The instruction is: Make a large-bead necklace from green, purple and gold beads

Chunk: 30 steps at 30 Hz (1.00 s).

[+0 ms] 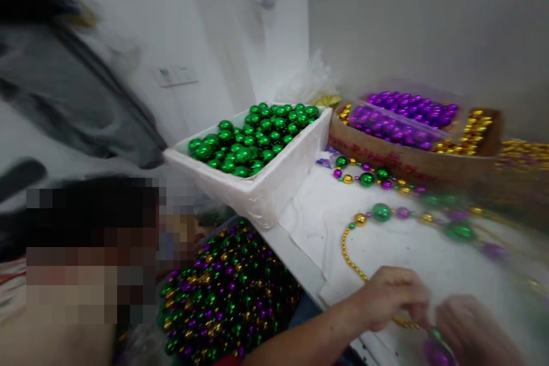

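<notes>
My left hand [392,297] is closed in a pinch on a bead strand [349,254] of small gold beads that curves up the white table [386,246] to bigger green, purple and gold beads. My right hand [474,329], blurred by motion, is right beside it at the frame's bottom edge, near a purple bead [435,351]. Its fingers look curled, but what they hold is unclear.
A white foam box [257,189] of shiny green balls stands at the table's left end. A cardboard box [412,160] holds purple and gold beads at the back. A heap of finished bead strands [227,291] lies below the table, beside another person [86,263] at left.
</notes>
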Available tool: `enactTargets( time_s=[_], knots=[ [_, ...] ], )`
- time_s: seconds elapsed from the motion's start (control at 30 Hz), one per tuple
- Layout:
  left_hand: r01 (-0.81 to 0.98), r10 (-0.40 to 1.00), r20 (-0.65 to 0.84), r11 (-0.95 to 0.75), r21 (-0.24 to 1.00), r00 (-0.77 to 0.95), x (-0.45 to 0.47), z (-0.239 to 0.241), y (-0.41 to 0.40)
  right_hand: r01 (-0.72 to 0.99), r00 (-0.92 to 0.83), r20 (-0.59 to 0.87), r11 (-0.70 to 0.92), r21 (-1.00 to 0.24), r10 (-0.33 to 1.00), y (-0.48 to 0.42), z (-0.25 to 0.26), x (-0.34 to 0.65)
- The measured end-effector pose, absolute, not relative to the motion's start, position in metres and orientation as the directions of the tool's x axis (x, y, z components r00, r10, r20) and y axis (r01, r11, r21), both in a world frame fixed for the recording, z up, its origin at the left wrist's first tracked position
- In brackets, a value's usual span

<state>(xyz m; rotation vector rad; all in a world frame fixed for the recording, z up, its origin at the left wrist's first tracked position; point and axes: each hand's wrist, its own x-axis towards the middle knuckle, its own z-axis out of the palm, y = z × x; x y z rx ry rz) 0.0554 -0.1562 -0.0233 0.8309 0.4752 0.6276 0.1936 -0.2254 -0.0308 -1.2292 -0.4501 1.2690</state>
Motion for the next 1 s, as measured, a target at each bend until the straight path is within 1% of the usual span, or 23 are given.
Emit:
enactTargets(
  time_s=[0.1, 0.17, 0.33, 0.43, 0.7, 0.8, 1.0],
  knots=[
    [-0.299, 0.714, -0.187, 0.496, 0.815, 0.675, 0.051, -0.013, -0.157, -0.485, 0.364, -0.306, -0.102, -0.869, 0.88, -0.223, -0.021, 0.178],
    [-0.274, 0.694, -0.177, 0.487, 0.83, 0.697, 0.05, -0.008, -0.152, -0.574, 0.299, -0.273, -0.056, -0.817, 0.915, -0.217, -0.02, 0.174],
    [-0.216, 0.649, -0.172, 0.473, 0.854, 0.741, 0.055, -0.009, -0.149, -0.574, 0.359, -0.232, 0.018, -0.819, 0.904, -0.214, -0.026, 0.178],
    [-0.204, 0.653, -0.18, 0.467, 0.861, 0.736, 0.056, -0.01, -0.153, -0.587, 0.34, -0.221, 0.023, -0.809, 0.914, -0.22, -0.028, 0.18],
    [-0.263, 0.648, -0.189, 0.533, 0.804, 0.738, 0.06, -0.015, -0.152, -0.62, 0.306, -0.237, 0.004, -0.785, 0.922, -0.223, -0.029, 0.186],
    [-0.277, 0.644, -0.201, 0.561, 0.78, 0.738, 0.059, -0.019, -0.154, -0.619, 0.308, -0.238, 0.004, -0.785, 0.921, -0.225, -0.029, 0.185],
    [-0.29, 0.653, -0.198, 0.56, 0.776, 0.731, 0.058, -0.022, -0.155, -0.599, 0.319, -0.236, 0.002, -0.801, 0.918, -0.225, -0.031, 0.185]
  ],
)
